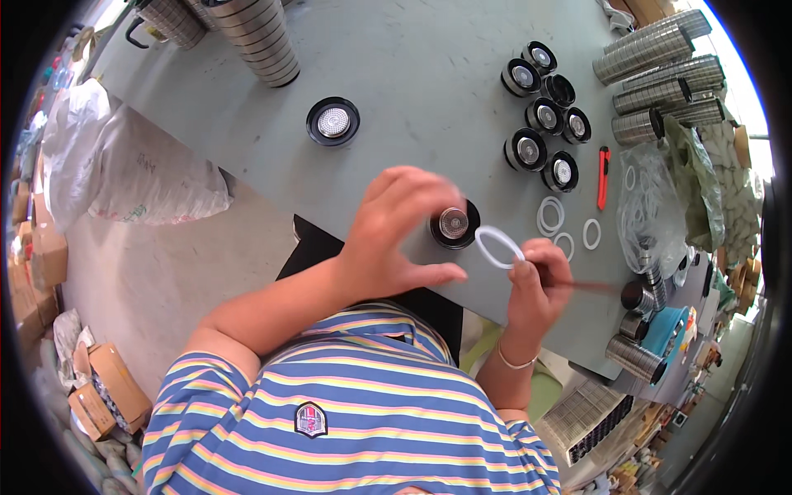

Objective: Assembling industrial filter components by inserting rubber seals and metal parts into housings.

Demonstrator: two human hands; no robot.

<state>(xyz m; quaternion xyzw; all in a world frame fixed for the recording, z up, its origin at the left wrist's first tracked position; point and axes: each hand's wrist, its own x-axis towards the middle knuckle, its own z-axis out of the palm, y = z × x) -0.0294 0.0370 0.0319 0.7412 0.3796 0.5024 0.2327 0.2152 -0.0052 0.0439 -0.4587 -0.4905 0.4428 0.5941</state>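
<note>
My right hand pinches a white sealing ring between thumb and fingers, above the table's near edge. A thin brown stick, smeared by motion, juts out to the right from the same hand. My left hand is raised, fingers and thumb apart, with nothing seen in it; its fingertips are blurred. Just beyond those fingers sits a black cup lid with a round metal strainer in its middle, partly covered by the hand. Another such lid stands farther off to the left.
Several black lids cluster at the far right. Nearer lie loose white rings, a red cutter knife and a clear plastic bag. Stacked metal cups stand far left; more stacks lie along the right edge.
</note>
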